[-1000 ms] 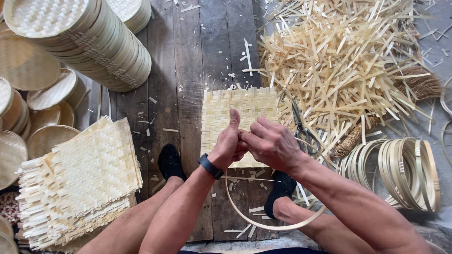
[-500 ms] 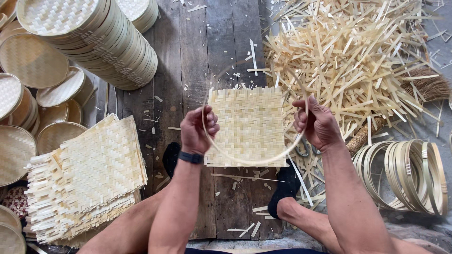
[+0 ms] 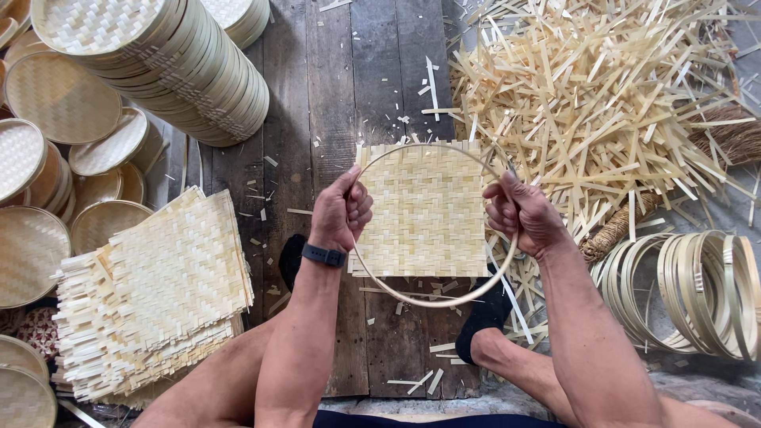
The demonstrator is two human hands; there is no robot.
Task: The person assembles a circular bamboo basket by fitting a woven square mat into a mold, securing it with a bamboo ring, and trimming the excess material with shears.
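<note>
Bamboo hoop over woven mat, L hand & R hand clamped on rim

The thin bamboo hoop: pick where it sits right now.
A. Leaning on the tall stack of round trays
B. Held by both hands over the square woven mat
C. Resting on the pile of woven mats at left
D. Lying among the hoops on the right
B: the left hand and right hand grip opposite sides of the thin bamboo hoop, which rings the square woven mat.

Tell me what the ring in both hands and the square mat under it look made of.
Ring: likely a thin bent bamboo strip, pale, unfinished. Woven mat: flat pale strips, probably bamboo, interlaced in a herringbone-like pattern, matte, with raw cut edges.
</note>
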